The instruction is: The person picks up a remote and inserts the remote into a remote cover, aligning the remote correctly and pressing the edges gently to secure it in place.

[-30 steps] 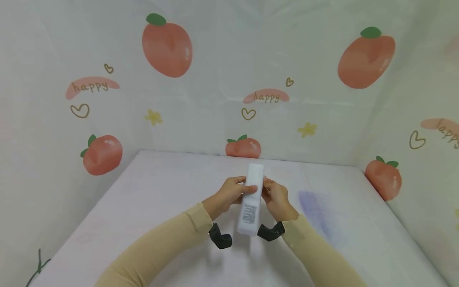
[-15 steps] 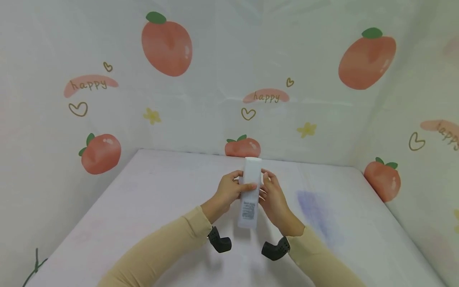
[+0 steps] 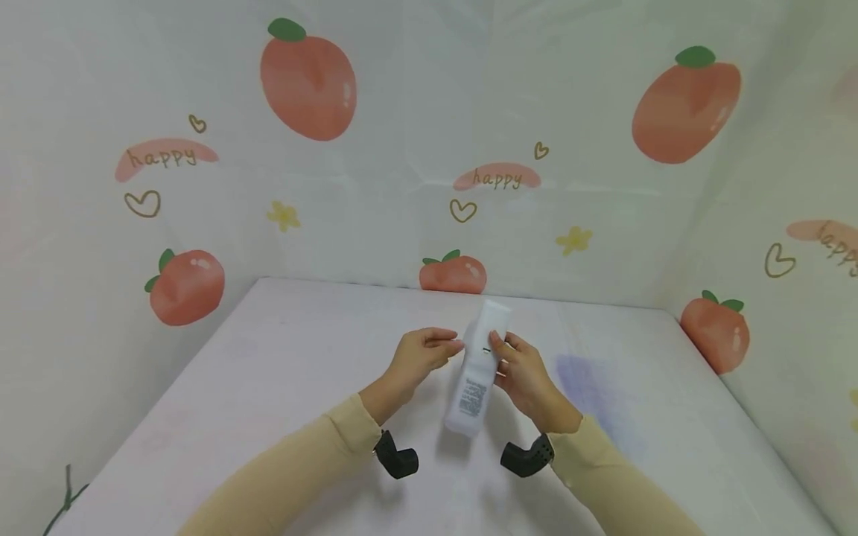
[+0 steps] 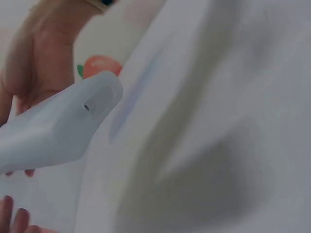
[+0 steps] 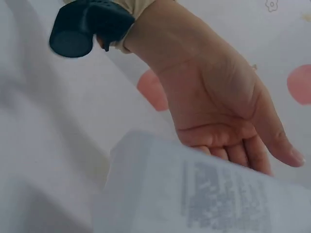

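Note:
A long white device (image 3: pixel 477 372) with a printed grey label near its lower end is held tilted above the table. My right hand (image 3: pixel 529 376) grips its upper half, thumb across the front beside a small dark mark. In the left wrist view, the device's lower end (image 4: pixel 92 116) has a rounded recess with a tiny dark hole. My left hand (image 3: pixel 415 365) is at the device's left side with fingers extended and loosely bent, close to it but not gripping. The right wrist view shows the label (image 5: pixel 223 194) up close and the left palm (image 5: pixel 209 97) beyond.
The white-covered table (image 3: pixel 302 357) bears a faint purple smudge (image 3: pixel 593 394) to the right. Behind it hangs a white sheet (image 3: pixel 402 112) with printed fruit and "happy" lettering. A black camera (image 3: pixel 398 455) sits on the left wrist, another camera (image 3: pixel 528 455) on the right.
The left hand, earlier gripping the device with its thumb on the front, has let go and drawn left. The right hand now grips it; the device's top has swung right.

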Tool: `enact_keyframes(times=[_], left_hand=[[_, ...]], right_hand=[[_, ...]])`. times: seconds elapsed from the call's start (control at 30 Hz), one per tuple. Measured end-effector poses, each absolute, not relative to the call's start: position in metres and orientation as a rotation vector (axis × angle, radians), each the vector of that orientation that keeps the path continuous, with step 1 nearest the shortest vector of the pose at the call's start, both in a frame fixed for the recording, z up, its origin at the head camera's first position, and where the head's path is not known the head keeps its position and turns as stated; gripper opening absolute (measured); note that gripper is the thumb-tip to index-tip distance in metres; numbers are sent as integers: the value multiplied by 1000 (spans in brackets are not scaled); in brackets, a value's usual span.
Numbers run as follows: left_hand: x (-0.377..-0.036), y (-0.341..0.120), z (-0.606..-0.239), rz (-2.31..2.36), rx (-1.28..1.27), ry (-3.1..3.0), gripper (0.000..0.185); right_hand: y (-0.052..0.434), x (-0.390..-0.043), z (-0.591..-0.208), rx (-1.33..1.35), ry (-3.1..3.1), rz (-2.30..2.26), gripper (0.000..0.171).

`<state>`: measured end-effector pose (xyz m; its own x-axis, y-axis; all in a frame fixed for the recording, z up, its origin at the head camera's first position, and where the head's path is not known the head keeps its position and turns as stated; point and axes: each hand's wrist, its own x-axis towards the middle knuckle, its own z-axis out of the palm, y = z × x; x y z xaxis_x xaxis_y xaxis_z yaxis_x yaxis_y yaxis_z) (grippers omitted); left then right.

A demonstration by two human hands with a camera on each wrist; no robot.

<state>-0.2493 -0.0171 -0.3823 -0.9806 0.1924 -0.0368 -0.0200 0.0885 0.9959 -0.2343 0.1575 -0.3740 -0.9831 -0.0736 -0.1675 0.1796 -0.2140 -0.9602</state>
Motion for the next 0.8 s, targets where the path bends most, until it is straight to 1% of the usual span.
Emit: enact_keyframes(times=[0.17, 0.33, 0.43, 0.63, 0.8], left_hand=[[-247, -11, -384, 2111, 31, 2063, 31], [-247, -6, -389, 2255, -85, 2117, 18], [-249, -4, -391, 2245, -111, 2177, 15], [-256, -3, -386, 2189, -181, 2161, 17], [-262, -3, -380, 2184, -243, 2088, 14]], right_hand=[[154, -236, -374, 108, 1850, -2310, 48], [151, -236, -370, 79, 1900, -2208, 51], [150, -234, -370, 51, 1937, -2140, 52], [147, -228, -374, 1, 1953, -2063, 56], [143, -223, -375, -6, 1968, -2051, 54]])
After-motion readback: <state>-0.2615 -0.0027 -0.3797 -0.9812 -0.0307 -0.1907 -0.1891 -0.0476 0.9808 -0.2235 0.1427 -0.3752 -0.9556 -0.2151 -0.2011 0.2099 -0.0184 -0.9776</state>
